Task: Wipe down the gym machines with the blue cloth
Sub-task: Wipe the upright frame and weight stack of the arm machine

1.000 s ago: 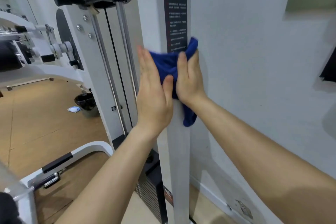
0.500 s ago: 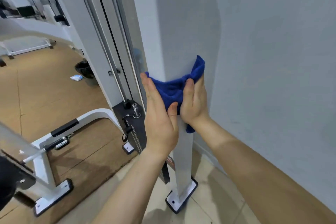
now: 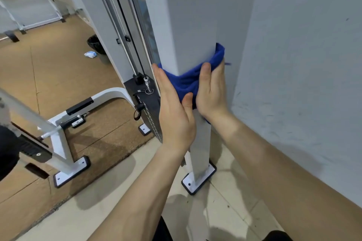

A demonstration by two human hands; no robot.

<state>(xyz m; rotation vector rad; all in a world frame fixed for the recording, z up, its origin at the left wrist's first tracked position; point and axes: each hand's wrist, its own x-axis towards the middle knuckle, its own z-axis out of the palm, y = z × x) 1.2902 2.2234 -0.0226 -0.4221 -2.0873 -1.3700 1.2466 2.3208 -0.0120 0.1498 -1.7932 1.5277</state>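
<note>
A blue cloth (image 3: 188, 82) is wrapped round the white upright post (image 3: 188, 25) of a cable machine, low on the post. My left hand (image 3: 174, 111) presses the cloth against the post's left face with straight fingers, thumb on the front. On the right face, my right hand (image 3: 211, 92) lies flat on the cloth, fingers straight. A corner of the cloth sticks up above my right fingers.
The post's foot plate (image 3: 199, 180) stands on pale tiles right beside a grey wall (image 3: 303, 64). Left of the post are the black weight stack (image 3: 150, 111), its cable and guide rods. A white bench frame (image 3: 64, 143) and a dark bin (image 3: 97, 45) stand on the brown floor.
Both hands have slid the cloth down the post, from the label near the top to its lower part. The view has tilted down with them.
</note>
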